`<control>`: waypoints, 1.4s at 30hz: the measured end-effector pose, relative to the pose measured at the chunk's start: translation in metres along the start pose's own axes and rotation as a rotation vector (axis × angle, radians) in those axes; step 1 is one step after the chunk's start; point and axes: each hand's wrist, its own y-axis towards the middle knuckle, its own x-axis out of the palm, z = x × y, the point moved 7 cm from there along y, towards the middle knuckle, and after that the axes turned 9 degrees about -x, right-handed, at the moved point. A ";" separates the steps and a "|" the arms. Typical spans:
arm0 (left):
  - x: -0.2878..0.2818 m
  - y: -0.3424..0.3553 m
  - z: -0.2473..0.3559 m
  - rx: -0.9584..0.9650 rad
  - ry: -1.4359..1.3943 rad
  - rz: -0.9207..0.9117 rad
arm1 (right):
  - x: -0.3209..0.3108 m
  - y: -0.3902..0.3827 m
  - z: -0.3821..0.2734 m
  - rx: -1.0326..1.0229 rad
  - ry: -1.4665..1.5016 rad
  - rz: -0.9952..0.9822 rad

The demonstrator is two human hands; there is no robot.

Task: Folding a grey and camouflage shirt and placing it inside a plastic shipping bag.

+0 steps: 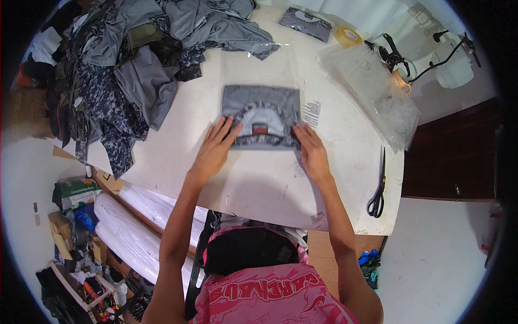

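A folded grey T-shirt (pixel 261 96) lies on the white table (pixel 248 183) in front of me, its camouflage-trimmed neckline and inner label facing up. A clear plastic bag (pixel 259 65) stretches flat beyond its far edge; the shirt appears to be inside it. My left hand (pixel 214 147) rests on the shirt's left side, fingers extended and slightly spread. On the opposite side, my right hand (pixel 313 150) touches the right edge with its fingers stretched out flat. Neither hand grasps anything visible.
Grey and camouflage garments (pixel 145 81) are heaped at the far left. Black scissors (pixel 377 189) lie near the right edge. Clear bags (pixel 377 92), a tape roll (pixel 348 36) and another packed shirt (pixel 305 24) sit at the far right. White wrapped rolls (pixel 121 221) lie below the table's left.
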 end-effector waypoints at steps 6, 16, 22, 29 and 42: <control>0.016 -0.049 0.010 -0.009 0.023 -0.097 | -0.002 -0.055 -0.015 0.068 -0.057 -0.056; 0.014 0.024 -0.010 0.052 0.040 0.024 | 0.005 0.014 0.035 0.107 0.037 0.107; -0.014 -0.060 0.010 0.037 -0.256 -0.278 | -0.019 -0.073 -0.020 0.040 -0.039 -0.025; -0.011 -0.023 -0.060 -0.455 -0.628 0.237 | -0.004 -0.046 0.040 0.610 0.598 0.357; -0.016 -0.014 -0.065 -0.421 -0.291 0.266 | -0.019 0.003 0.035 0.376 0.008 0.334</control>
